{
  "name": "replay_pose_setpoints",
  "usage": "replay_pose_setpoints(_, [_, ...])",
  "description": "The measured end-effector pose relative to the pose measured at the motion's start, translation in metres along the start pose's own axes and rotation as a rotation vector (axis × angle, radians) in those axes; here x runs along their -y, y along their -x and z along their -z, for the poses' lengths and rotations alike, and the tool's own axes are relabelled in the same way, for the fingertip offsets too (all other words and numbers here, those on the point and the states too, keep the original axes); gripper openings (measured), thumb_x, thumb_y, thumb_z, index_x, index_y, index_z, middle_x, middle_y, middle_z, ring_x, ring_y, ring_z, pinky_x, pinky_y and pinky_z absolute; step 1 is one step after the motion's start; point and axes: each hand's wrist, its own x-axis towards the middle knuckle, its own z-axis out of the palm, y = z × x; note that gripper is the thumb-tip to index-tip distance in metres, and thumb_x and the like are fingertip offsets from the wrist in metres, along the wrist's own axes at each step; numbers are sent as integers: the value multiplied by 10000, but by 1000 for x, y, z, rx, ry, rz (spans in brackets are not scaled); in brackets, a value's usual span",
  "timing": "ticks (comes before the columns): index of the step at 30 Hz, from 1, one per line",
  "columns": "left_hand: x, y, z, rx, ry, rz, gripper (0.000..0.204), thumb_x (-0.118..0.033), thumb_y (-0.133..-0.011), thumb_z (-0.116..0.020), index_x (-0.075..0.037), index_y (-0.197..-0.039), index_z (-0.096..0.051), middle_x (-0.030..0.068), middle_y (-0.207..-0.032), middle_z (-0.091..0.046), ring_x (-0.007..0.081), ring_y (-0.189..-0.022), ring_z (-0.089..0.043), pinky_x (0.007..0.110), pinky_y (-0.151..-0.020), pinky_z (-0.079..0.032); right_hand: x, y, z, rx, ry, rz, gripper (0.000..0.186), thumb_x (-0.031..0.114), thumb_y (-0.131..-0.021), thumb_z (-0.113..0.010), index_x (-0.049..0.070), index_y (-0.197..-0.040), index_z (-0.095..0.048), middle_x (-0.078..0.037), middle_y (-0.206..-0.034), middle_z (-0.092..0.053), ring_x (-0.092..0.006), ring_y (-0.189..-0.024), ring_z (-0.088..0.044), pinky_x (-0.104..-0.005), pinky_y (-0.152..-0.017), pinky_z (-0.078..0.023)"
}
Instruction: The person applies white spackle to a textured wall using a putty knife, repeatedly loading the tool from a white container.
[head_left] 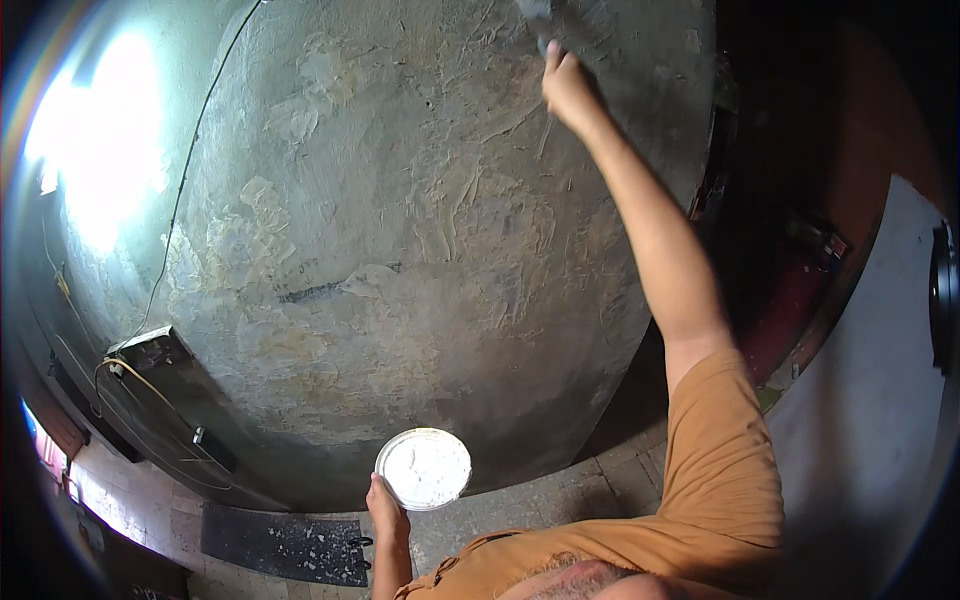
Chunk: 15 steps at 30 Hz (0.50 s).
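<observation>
My right arm is stretched up to the grey plastered wall (400,190). My right hand (572,88) is closed round the handle of a short tool with a pale flat head (535,9). Blur and the top edge of the picture hide whether it is a putty knife or a brush. Low in front of me, my left hand (386,512) grips the side of a round white tub (427,470). Its top face shows white, apparently a pasty material. The thumb lies against the tub's rim, and the other fingers are hidden beneath it.
A thin dark cable (190,150) runs down the wall to a small box (150,347) with loose wires. Strong light glares at the left. A speckled dark mat (285,545) lies on the tiled floor. To the right stands a pale panel (850,370).
</observation>
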Motion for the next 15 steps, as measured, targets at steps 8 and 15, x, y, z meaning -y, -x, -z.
replay_pose_setpoints(8, [1,2,10,-14,-11,16,452,-287,-1077,-378,93,-1235,-565,158,-1132,-668,215,-990,-667,336,-879,-527,-22,16,-7,-138,-163,28,607,553,-1028,-381,10,-827,-564,-76,-549,-572,-209,-427,-576,-358,-432,-460])
replay_pose_setpoints(15, [4,5,16,-42,10,11,453,-293,-1077,-380,92,-1221,-569,155,-1122,-668,215,-989,-666,339,-877,-527,54,-4,1,124,-75,-26,741,502,-1052,-239,9,-669,-639,-135,-524,-635,-300,-609,-705,-413,-739,-577])
